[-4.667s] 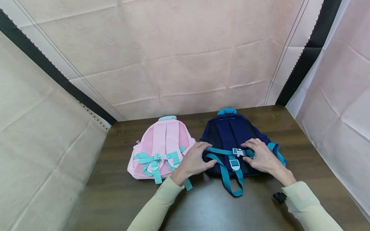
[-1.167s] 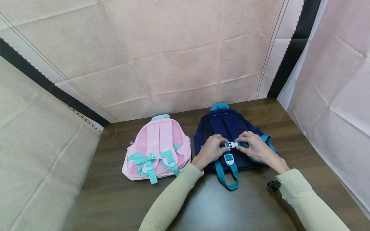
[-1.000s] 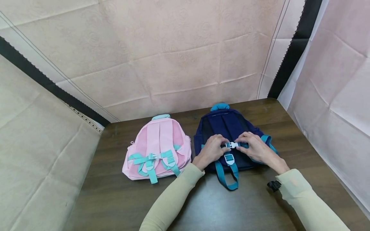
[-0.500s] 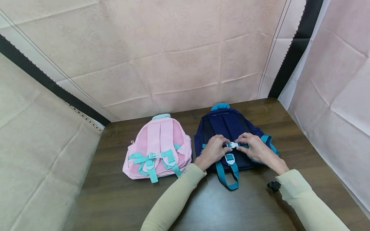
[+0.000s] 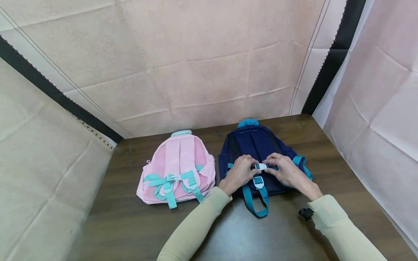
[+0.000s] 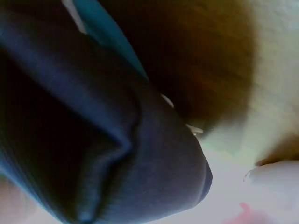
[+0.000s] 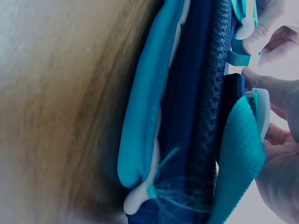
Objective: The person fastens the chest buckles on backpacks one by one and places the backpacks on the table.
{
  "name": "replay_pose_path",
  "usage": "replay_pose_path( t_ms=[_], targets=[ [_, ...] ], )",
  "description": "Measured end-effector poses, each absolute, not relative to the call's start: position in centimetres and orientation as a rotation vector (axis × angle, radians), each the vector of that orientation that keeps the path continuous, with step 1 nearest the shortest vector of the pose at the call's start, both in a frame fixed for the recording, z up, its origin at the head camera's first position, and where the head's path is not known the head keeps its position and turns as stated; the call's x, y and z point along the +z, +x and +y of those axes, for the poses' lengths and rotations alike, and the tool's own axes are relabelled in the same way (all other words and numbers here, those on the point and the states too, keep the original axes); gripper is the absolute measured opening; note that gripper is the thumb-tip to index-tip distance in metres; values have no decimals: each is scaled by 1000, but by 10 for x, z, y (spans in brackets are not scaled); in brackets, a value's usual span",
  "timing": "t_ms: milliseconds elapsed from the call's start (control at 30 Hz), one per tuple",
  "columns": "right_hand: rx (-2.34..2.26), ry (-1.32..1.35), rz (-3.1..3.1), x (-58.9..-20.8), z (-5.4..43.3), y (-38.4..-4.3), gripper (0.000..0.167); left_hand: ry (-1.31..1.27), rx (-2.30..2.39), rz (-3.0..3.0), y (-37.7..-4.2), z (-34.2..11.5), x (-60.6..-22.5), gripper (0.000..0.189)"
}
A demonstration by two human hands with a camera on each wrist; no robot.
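A navy backpack (image 5: 251, 145) lies with its strap side up on the table, and a white side-release buckle (image 5: 261, 166) joins its blue chest strap. My left hand (image 5: 240, 172) pinches the buckle's left end. From the other side, my right hand (image 5: 285, 171) pinches its right end between thumb and fingers. The two halves sit together with no gap that I can see. In the right wrist view the teal strap (image 7: 239, 144) runs beside my right hand's fingers. Dark backpack fabric (image 6: 159, 154), blurred, fills much of the left wrist view.
A pink backpack (image 5: 179, 156) with mint straps lies just left of the navy one. A blue strap loop (image 5: 259, 210) hangs toward the front of the brown table (image 5: 130, 224). Pale fabric walls (image 5: 209, 72) enclose the back and sides.
My hands came from farther apart on the chest strap to both ends of the buckle. The gap between its halves, visible about a second ago, has closed.
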State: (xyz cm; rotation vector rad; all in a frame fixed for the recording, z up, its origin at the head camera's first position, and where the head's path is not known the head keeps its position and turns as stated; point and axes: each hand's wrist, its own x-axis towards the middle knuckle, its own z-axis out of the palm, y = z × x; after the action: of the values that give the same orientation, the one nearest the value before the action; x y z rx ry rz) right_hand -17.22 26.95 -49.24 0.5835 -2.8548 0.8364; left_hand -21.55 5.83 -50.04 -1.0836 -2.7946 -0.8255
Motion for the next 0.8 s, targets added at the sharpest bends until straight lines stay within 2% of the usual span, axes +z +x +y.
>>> replay_pose_path(
  t_ms=[333,800],
  targets=[
    [823,549,-2860,-493,267,-171,28,-1099,-709,-2795,-213,50,-494,35],
    [939,548,-2779,-486,255,-164,39,-1116,-655,-2825,-201,15,-475,40]
  ],
)
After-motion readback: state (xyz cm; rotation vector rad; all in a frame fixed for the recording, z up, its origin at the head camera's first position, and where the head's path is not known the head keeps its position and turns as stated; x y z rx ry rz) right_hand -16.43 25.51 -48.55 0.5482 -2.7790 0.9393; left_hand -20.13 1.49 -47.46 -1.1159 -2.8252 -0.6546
